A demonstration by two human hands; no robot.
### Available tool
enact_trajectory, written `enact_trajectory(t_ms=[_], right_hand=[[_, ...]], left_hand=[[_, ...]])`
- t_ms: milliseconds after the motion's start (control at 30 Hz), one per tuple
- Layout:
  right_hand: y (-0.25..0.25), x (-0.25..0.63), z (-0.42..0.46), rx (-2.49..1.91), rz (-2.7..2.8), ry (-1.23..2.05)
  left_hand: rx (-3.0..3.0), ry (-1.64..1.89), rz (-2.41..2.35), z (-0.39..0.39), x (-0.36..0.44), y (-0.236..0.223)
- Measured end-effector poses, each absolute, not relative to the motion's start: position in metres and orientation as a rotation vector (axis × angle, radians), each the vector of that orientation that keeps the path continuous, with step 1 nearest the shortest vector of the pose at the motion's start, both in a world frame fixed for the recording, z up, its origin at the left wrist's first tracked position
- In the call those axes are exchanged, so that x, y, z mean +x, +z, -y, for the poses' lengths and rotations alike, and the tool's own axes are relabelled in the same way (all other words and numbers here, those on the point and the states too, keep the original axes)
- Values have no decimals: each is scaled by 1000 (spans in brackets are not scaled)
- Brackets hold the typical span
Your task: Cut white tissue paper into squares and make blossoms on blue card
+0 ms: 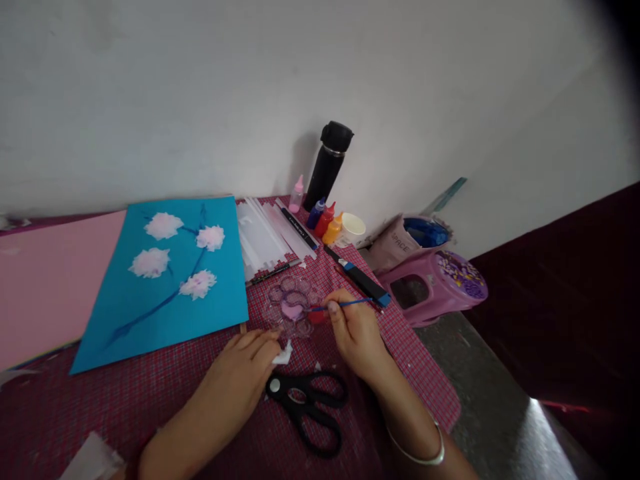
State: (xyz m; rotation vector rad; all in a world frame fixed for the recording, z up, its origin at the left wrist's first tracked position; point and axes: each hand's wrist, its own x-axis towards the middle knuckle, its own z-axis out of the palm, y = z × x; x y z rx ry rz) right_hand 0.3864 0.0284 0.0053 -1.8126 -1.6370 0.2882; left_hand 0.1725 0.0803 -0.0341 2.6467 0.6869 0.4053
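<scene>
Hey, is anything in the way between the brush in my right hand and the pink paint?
Nothing visible blocks it: the brush, in your right hand, extends over the palette towards the pink paint. The scissors lie nearer you, outside that line.

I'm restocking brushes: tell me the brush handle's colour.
The brush handle is blue; the head view shows it.

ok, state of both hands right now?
Left hand: at a white paper scrap; whether gripping, can't tell.
Right hand: closed, holding a blue paintbrush.
</scene>
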Motion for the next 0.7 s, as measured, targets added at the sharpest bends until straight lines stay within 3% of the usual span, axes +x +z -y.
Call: enact_trajectory(t_ms=[333, 700], right_hand=[[-12, 393, -34, -1753, 1353, 485], [-29, 398, -46, -1541, 729, 955]], left_hand=[[2676, 493, -656, -78, 171, -50], [2673, 412, -659, -78, 172, -51]])
